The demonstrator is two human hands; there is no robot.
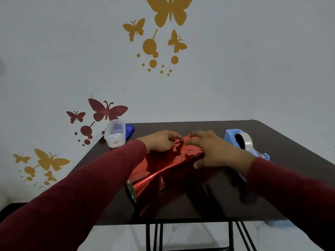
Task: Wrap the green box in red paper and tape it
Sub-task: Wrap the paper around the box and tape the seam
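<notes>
So the red paper [163,169] sits mid-tabletop [272,138] and covers the green box completely, so no green shows at all. Both hands work the far edge around 12 o'clock: the left hand [160,141] has its fingers curled, pinching a crumpled flap, probably to pull it tight, while the right hand [211,150] lies flat with fingers spread, likely pinning the sheet down so it doesn't spring back. One blue tape dispenser [244,144] waits at 3 o'clock, right beside the right hand, handy for the next step. One clear plastic tub [115,134] and one blue lid [129,131] sit at 10 o'clock. Count: two hands, one sheet.
</notes>
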